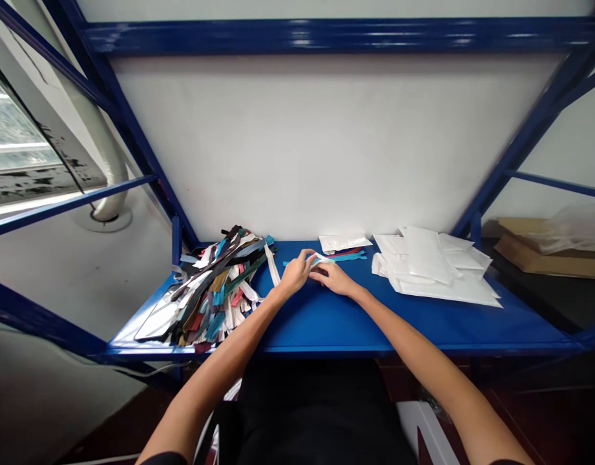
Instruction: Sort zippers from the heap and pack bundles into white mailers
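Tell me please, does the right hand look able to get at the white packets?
Probably yes: bare blue tabletop lies between the right hand and the white packets, though its fingers seem busy with a white piece.

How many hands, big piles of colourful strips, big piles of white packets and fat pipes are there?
Hands: 2 (left hand, right hand)
Colourful strip piles: 1
White packet piles: 1
Fat pipes: 1
Total: 5
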Action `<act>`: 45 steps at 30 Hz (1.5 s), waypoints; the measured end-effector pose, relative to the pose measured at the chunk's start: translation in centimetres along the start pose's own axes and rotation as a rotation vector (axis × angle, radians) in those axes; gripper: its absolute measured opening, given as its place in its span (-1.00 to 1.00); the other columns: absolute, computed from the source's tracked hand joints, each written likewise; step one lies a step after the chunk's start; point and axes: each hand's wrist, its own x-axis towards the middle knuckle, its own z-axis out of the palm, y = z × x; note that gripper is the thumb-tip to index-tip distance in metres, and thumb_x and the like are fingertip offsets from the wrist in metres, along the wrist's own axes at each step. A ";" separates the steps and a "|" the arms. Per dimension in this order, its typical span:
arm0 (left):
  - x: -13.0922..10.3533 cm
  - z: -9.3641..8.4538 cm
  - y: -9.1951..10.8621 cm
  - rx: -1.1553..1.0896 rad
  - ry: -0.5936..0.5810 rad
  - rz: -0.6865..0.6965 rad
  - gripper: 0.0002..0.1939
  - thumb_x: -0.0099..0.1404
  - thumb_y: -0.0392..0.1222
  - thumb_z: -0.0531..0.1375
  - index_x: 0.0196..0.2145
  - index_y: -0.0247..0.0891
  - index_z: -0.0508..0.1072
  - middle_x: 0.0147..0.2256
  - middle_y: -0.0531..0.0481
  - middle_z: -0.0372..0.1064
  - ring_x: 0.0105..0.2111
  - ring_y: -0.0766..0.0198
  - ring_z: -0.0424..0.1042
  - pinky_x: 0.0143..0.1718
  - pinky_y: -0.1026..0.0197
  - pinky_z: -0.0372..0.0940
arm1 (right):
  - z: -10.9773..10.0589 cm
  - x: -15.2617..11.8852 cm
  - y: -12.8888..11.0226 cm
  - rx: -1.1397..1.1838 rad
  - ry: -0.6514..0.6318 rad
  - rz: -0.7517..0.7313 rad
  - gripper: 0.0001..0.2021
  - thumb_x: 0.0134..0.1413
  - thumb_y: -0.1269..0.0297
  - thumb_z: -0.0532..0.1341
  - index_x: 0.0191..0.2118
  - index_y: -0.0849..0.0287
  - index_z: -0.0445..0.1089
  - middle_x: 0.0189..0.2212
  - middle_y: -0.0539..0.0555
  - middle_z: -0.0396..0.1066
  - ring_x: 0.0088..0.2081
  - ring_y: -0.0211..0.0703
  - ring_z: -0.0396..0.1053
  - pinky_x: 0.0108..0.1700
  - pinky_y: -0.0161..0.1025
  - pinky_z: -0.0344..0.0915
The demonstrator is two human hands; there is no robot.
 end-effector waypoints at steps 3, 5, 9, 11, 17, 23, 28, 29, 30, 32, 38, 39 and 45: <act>-0.4 0.6 0.0 -0.159 -0.078 0.019 -0.49 0.64 0.17 -0.12 0.23 -0.13 0.41 -0.40 0.05 0.50 -0.33 0.12 0.56 -0.22 0.18 0.31 | 0.3 0.5 0.7 0.124 0.122 0.071 -0.51 0.22 -0.27 0.31 -0.27 0.13 0.51 -0.39 0.04 0.51 -0.54 -0.25 0.28 -0.49 -0.28 0.23; -0.4 0.2 -0.4 -0.178 -0.148 0.070 -0.46 0.61 0.23 -0.05 0.26 -0.15 0.38 -0.45 0.10 0.43 -0.42 0.16 0.49 -0.29 0.21 0.28 | -0.1 0.8 1.0 0.154 0.208 0.101 -0.47 0.27 -0.33 0.22 -0.24 0.12 0.46 -0.40 0.03 0.47 -0.57 -0.29 0.21 -0.57 -0.32 0.10; -0.4 -0.3 -0.8 -0.029 -0.198 0.234 -0.42 0.54 0.21 0.14 0.31 -0.21 0.35 -0.44 0.11 0.42 -0.45 0.19 0.45 -0.33 0.23 0.23 | -1.5 1.0 1.3 0.169 0.350 0.134 -0.45 0.23 -0.36 0.21 -0.36 0.10 0.36 -0.50 -0.03 0.33 -0.59 -0.31 0.13 -0.60 -0.34 -0.01; -0.4 -0.2 -0.6 0.040 -0.163 0.252 -0.48 0.57 0.13 0.11 0.31 -0.19 0.37 -0.37 0.04 0.51 -0.39 0.17 0.51 -0.29 0.23 0.26 | -2.2 1.0 1.3 0.146 0.413 0.134 -0.42 0.22 -0.39 0.20 -0.42 0.08 0.29 -0.53 -0.03 0.31 -0.60 -0.30 0.12 -0.59 -0.32 0.02; -0.5 -0.5 0.2 0.055 -0.093 0.181 -0.53 0.64 0.07 -0.04 0.04 -0.12 0.62 -0.32 0.00 0.62 -0.39 0.20 0.53 -0.23 0.23 0.27 | -2.5 0.6 0.5 -0.001 0.433 0.090 -0.38 0.27 -0.42 0.13 -0.47 0.07 0.31 -0.59 0.01 0.31 -0.56 -0.18 0.24 -0.51 -0.24 0.17; -0.5 -0.6 0.2 0.059 -0.057 0.114 -0.50 0.65 0.04 -0.05 -0.23 -0.14 0.62 -0.48 0.03 0.51 -0.43 0.20 0.51 -0.28 0.24 0.22 | -0.7 0.1 -0.6 -0.249 0.331 -0.001 -0.59 0.22 -0.17 0.34 -0.39 0.08 0.42 -0.47 0.01 0.49 -0.41 -0.11 0.40 -0.31 -0.23 0.23; -0.5 -0.1 0.1 0.066 -0.034 0.109 -0.65 0.62 -0.02 0.05 -0.17 -0.11 0.60 -0.31 0.02 0.64 -0.31 0.19 0.58 -0.24 0.25 0.22 | -0.3 -0.1 -0.7 -0.464 0.287 0.008 -0.74 0.31 0.03 0.31 -0.33 0.07 0.45 -0.43 0.00 0.54 -0.38 -0.11 0.46 -0.31 -0.25 0.19; -0.5 -0.1 0.2 0.067 -0.026 0.108 -0.66 0.62 -0.01 0.07 -0.17 -0.11 0.60 -0.29 0.02 0.65 -0.31 0.20 0.59 -0.24 0.25 0.22 | -0.3 -0.2 -0.7 -0.491 0.292 0.012 -0.77 0.31 0.07 0.32 -0.32 0.07 0.45 -0.44 0.01 0.53 -0.37 -0.10 0.46 -0.32 -0.25 0.17; -0.6 0.0 0.2 0.070 -0.020 0.106 -0.66 0.62 0.00 0.07 -0.17 -0.12 0.60 -0.29 0.02 0.66 -0.31 0.19 0.58 -0.25 0.25 0.21 | -0.4 -0.3 -0.7 -0.519 0.299 0.014 -0.81 0.31 0.10 0.32 -0.30 0.07 0.46 -0.43 0.01 0.53 -0.36 -0.09 0.47 -0.32 -0.25 0.15; -0.7 -0.1 0.3 0.078 -0.013 0.101 -0.64 0.61 0.03 0.08 -0.21 -0.12 0.60 -0.33 0.01 0.64 -0.35 0.19 0.57 -0.28 0.24 0.19 | -0.3 -0.4 -0.9 -0.566 0.307 0.006 -0.88 0.31 0.16 0.31 -0.23 0.07 0.47 -0.41 0.02 0.53 -0.34 -0.07 0.47 -0.32 -0.26 0.13; -0.9 -0.2 0.6 0.116 0.007 0.080 -0.58 0.61 0.07 0.04 -0.27 -0.14 0.58 -0.42 -0.02 0.58 -0.39 0.17 0.54 -0.33 0.23 0.14 | 0.0 -0.6 -1.2 -0.605 0.268 -0.007 -0.84 0.35 0.12 0.31 -0.20 0.08 0.52 -0.33 0.07 0.57 -0.30 -0.07 0.48 -0.29 -0.24 0.13; -0.9 -0.2 0.6 0.124 0.010 0.081 -0.57 0.61 0.08 0.04 -0.27 -0.14 0.57 -0.42 -0.02 0.58 -0.39 0.17 0.54 -0.34 0.23 0.14 | 0.0 -0.5 -1.1 -0.595 0.262 0.002 -0.82 0.35 0.10 0.32 -0.21 0.09 0.53 -0.34 0.07 0.57 -0.31 -0.07 0.48 -0.29 -0.24 0.14; -0.9 -0.3 0.6 0.190 0.020 0.121 -0.61 0.60 0.05 0.05 -0.23 -0.13 0.58 -0.40 -0.04 0.57 -0.37 0.15 0.53 -0.33 0.21 0.09 | -0.3 -0.2 -0.8 -0.456 0.197 0.022 -0.71 0.39 -0.01 0.26 -0.27 0.09 0.53 -0.39 0.02 0.56 -0.40 -0.11 0.44 -0.35 -0.24 0.18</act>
